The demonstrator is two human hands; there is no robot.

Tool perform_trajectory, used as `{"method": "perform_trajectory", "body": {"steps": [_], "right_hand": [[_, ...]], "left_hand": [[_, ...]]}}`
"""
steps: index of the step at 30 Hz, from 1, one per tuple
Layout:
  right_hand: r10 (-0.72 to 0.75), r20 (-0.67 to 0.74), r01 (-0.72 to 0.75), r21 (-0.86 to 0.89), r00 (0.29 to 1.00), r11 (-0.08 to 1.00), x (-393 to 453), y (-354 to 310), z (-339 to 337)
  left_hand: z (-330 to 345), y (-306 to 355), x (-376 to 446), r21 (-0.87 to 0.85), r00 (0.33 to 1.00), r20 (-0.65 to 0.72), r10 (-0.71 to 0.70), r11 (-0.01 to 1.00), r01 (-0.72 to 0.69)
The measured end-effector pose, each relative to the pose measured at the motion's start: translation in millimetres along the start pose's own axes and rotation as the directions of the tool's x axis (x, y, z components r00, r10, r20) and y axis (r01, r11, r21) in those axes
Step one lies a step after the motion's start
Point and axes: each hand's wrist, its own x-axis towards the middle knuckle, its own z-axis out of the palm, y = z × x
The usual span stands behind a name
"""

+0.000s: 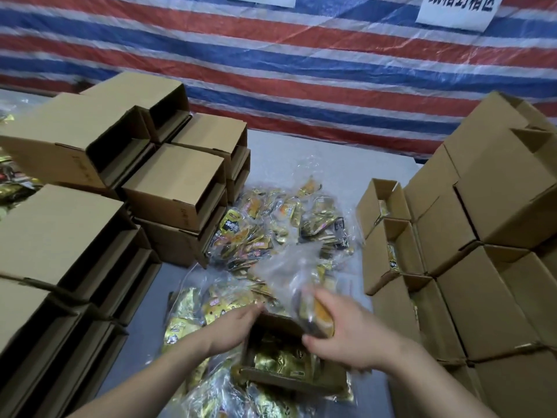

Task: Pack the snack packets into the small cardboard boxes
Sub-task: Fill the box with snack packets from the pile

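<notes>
From the head view I see my right hand (346,330) with its grip curled around a clear-wrapped snack packet (313,315), held over the open small cardboard box (280,351) near the tabletop's (301,158) near edge. My left hand (233,328) steadies the box's left wall, fingers fairly straight. Loose packets (271,224) lie mid-tabletop between box stacks (75,206).

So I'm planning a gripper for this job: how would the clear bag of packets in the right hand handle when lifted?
The clear bag is probably floppy: its film crumples above the right hand. Likely slippery, being glossy. It may sag around the packets.
</notes>
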Motion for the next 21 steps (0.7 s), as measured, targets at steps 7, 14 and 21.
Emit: {"method": "perform_trajectory", "body": {"steps": [7,14,21], "right_hand": [[0.116,0.464,0.013,-0.266,0.878,0.964,32,2,33],[0.2,0.456,0.021,-0.435,0.867,0.9,71,3,65],[0.337,0.434,-0.095,-0.49,0.835,0.867,72,37,115]], "left_hand": [[6,-3,7,-0.151,1.0,0.02,0.007,0.989,-0.004],[14,2,10,-0.295,0.998,-0.055,-0.03,0.955,0.012],[16,6,-2,-0.149,0.997,-0.076,0.016,0.989,-0.027]]}}
